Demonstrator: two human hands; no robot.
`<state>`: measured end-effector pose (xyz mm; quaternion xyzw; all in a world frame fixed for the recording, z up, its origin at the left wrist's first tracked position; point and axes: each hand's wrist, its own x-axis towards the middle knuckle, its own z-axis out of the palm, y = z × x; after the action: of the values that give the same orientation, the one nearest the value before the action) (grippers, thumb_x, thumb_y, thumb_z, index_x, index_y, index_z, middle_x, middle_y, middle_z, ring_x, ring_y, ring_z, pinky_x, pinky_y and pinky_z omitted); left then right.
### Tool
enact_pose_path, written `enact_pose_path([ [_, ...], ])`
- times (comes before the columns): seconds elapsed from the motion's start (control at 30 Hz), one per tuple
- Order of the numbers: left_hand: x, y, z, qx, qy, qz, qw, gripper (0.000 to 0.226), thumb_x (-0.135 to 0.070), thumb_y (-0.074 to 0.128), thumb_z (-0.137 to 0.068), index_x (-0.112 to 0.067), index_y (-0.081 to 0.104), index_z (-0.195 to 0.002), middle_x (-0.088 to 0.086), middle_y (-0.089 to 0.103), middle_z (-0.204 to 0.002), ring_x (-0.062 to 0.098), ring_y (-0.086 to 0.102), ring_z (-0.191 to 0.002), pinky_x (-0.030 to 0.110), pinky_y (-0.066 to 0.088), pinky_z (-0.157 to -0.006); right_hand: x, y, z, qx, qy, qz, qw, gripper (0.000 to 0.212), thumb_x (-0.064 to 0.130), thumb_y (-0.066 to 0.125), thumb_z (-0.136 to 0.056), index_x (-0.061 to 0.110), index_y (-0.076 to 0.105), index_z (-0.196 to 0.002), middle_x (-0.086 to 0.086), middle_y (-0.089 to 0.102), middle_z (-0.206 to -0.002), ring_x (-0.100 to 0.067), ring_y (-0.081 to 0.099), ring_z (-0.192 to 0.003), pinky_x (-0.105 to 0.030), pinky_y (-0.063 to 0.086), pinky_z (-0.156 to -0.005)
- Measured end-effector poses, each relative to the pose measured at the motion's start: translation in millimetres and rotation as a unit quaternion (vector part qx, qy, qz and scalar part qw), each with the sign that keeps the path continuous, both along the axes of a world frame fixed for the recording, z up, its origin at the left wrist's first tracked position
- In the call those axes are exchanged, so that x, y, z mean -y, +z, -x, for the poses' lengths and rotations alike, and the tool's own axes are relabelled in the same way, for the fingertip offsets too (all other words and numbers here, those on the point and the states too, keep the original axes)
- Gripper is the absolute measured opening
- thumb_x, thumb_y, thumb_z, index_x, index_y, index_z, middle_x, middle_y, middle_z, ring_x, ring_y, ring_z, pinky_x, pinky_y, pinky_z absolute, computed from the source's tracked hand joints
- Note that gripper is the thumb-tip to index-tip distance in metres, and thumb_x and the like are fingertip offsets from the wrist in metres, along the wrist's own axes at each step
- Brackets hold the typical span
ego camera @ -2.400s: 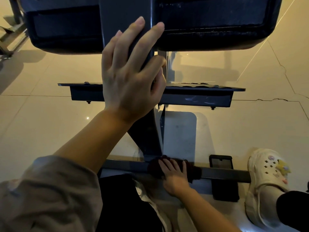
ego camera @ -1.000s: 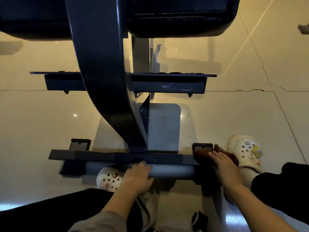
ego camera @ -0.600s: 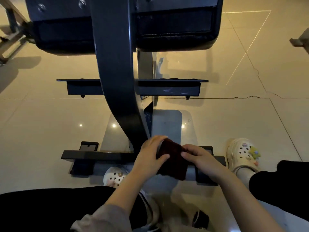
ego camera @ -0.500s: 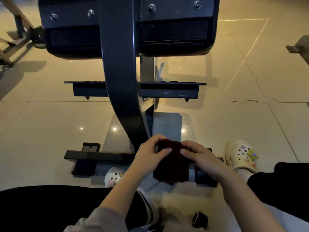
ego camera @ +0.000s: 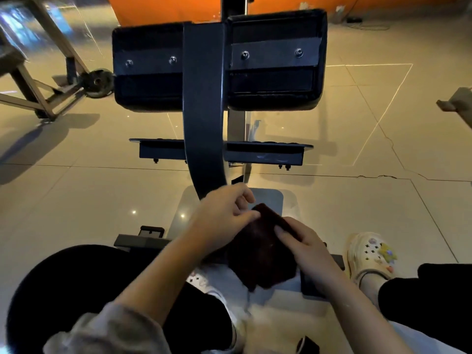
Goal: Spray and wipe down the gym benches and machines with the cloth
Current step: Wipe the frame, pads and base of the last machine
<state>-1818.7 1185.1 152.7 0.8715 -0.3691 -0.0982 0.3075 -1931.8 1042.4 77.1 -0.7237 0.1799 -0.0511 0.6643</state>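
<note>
I have the dark red cloth (ego camera: 263,254) pinched between my left hand (ego camera: 224,218) and right hand (ego camera: 304,246), hanging just above the machine's base crossbar (ego camera: 143,242), whose long axis runs left-right beneath both hands.

the cloth (ego camera: 260,254) and hands hide the middle of the base bar (ego camera: 138,242).

We see a dark maroon cloth (ego camera: 260,254), a black padded seat (ego camera: 270,80) on a dark grey-blue frame (ego camera: 204,111), glossy beige floor tiles (ego camera: 76,200), a cream clog (ego camera: 367,256) with a yellow charm, and an orange wall (ego camera: 166,6).
</note>
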Motion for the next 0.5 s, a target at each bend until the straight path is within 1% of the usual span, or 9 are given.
enact_pose_path([
  [0.03, -3, 5, -10, 0.067, -0.004, -0.033, 0.997, 0.017, -0.032, 0.065, -0.089, -0.026, 0.059, -0.104, -0.012, 0.057, -0.097, 0.002, 0.053, -0.085, 0.017, 0.044, -0.075, 3, -1, -1, -0.021, -0.028, -0.033, 0.999, 0.016, 0.026, 0.053, -0.098, 0.027, 0.069, -0.101, 0.001, 0.07, -0.095, -0.014, 0.066, -0.093, -0.024, 0.05, -0.075],
  [0.1, -11, 14, -33, 0.224, -0.004, -0.045, 0.974, 0.029, -0.03, 0.062, -0.09, -0.019, 0.06, -0.117, -0.003, 0.055, -0.117, 0.011, 0.048, -0.106, 0.028, 0.044, -0.09, 11, -3, -3, -0.059, -0.113, -0.1, 0.987, 0.017, 0.029, 0.052, -0.099, 0.022, 0.068, -0.102, -0.008, 0.069, -0.098, -0.024, 0.066, -0.094, -0.035, 0.053, -0.078],
  [0.13, -14, 18, -45, 0.305, -0.007, -0.039, 0.952, 0.034, -0.029, 0.06, -0.09, -0.014, 0.059, -0.12, 0.005, 0.054, -0.125, 0.019, 0.047, -0.116, 0.038, 0.044, -0.097, 16, -5, -6, -0.072, -0.16, -0.115, 0.978, 0.017, 0.029, 0.051, -0.1, 0.022, 0.066, -0.102, -0.01, 0.068, -0.1, -0.028, 0.065, -0.096, -0.041, 0.054, -0.083],
  [0.2, -17, 19, -68, 0.427, -0.016, -0.049, 0.903, 0.041, -0.031, 0.052, -0.091, -0.011, 0.056, -0.127, 0.016, 0.049, -0.138, 0.032, 0.038, -0.132, 0.052, 0.034, -0.105, 24, -6, -14, -0.064, -0.239, -0.107, 0.963, 0.016, 0.029, 0.048, -0.101, 0.024, 0.063, -0.1, -0.011, 0.066, -0.102, -0.029, 0.064, -0.096, -0.05, 0.053, -0.089],
  [0.23, -16, 16, -79, 0.46, -0.018, -0.068, 0.885, 0.046, -0.035, 0.047, -0.091, -0.014, 0.051, -0.131, 0.016, 0.043, -0.145, 0.032, 0.03, -0.138, 0.055, 0.027, -0.109, 26, -4, -20, -0.039, -0.277, -0.094, 0.955, 0.016, 0.027, 0.046, -0.102, 0.024, 0.061, -0.098, -0.009, 0.066, -0.1, -0.024, 0.065, -0.093, -0.049, 0.055, -0.086],
  [0.3, -13, 4, -95, 0.486, -0.004, -0.107, 0.867, 0.056, -0.044, 0.041, -0.09, -0.021, 0.039, -0.141, 0.014, 0.03, -0.155, 0.032, 0.017, -0.145, 0.06, 0.013, -0.114, 28, 1, -34, 0.028, -0.343, -0.044, 0.938, 0.016, 0.023, 0.042, -0.104, 0.026, 0.058, -0.102, -0.003, 0.066, -0.103, -0.01, 0.066, -0.087, -0.037, 0.057, -0.081],
  [0.37, -6, -11, -108, 0.49, 0.024, -0.116, 0.864, 0.063, -0.052, 0.036, -0.092, -0.024, 0.029, -0.148, 0.012, 0.02, -0.159, 0.032, 0.01, -0.148, 0.06, 0.004, -0.115, 27, 2, -54, 0.09, -0.374, 0.026, 0.923, 0.023, 0.022, 0.042, -0.104, 0.026, 0.057, -0.12, 0.005, 0.063, -0.115, -0.008, 0.061, -0.104, -0.038, 0.053, -0.092],
  [0.43, 4, -21, -122, 0.5, 0.03, -0.099, 0.86, 0.064, -0.055, 0.034, -0.095, -0.025, 0.027, -0.15, 0.013, 0.018, -0.16, 0.032, 0.01, -0.148, 0.059, 0.002, -0.115, 28, -3, -79, 0.139, -0.356, 0.117, 0.917, 0.034, 0.023, 0.042, -0.102, 0.026, 0.053, -0.133, 0.014, 0.058, -0.122, -0.013, 0.053, -0.12, -0.044, 0.048, -0.1],
  [0.5, 13, -30, -136, 0.524, 0.015, -0.051, 0.85, 0.061, -0.05, 0.044, -0.095, -0.023, 0.033, -0.148, 0.016, 0.023, -0.157, 0.034, 0.016, -0.146, 0.06, 0.007, -0.115, 30, -19, -104, 0.152, -0.288, 0.269, 0.906, 0.04, 0.02, 0.041, -0.097, 0.017, 0.054, -0.135, 0.006, 0.056, -0.128, -0.019, 0.049, -0.124, -0.049, 0.046, -0.101],
])
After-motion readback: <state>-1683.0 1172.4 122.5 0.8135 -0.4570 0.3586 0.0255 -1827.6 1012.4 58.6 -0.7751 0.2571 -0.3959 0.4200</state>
